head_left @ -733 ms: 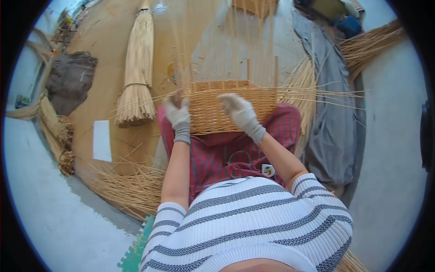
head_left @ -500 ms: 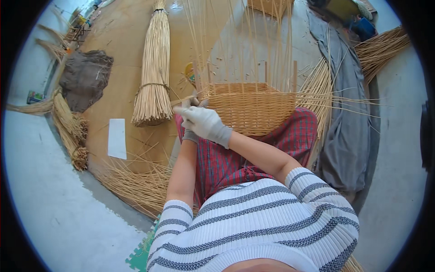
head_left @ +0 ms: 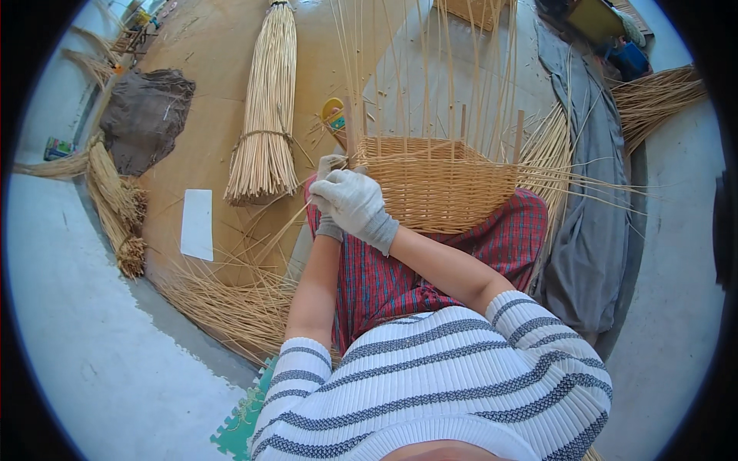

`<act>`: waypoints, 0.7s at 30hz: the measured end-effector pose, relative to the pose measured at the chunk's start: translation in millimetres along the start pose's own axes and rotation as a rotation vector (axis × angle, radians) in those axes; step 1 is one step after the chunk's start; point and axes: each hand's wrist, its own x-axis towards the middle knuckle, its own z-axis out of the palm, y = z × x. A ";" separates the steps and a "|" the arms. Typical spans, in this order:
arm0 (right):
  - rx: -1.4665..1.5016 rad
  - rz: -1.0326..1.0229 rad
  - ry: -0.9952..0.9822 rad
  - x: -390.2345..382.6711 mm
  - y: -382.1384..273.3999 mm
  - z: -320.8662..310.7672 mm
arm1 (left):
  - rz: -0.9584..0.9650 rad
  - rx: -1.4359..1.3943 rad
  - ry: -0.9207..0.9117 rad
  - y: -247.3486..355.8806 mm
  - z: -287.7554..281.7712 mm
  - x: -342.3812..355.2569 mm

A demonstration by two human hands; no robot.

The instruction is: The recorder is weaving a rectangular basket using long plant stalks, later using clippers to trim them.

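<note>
We rest the half-woven basket (head_left: pixel 438 184) on our lap, on the red checked cloth (head_left: pixel 430 269), so both hands reach its left corner easily. Our right hand (head_left: pixel 352 201), in a grey glove, crosses over and closes around thin cane strands there, probably to keep them tight. Our left hand (head_left: pixel 330 165) is mostly hidden behind it; we cannot tell its grip. A tied bundle of cane (head_left: pixel 265 115) lies near on the floor.
</note>
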 end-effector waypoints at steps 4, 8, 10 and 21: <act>0.044 0.010 -0.095 -17.0 9.9 -15.5 | -0.087 0.061 -0.088 17.5 -4.2 18.6; 0.715 0.286 0.178 -34.1 49.9 -46.1 | -0.047 0.393 -0.208 39.3 -17.8 43.7; 0.898 0.875 0.097 -38.3 81.9 -73.5 | -0.162 0.425 -0.545 46.2 -20.5 62.2; -0.311 0.258 -0.050 75.9 128.5 -21.4 | -0.386 0.158 -0.321 31.7 -2.8 46.2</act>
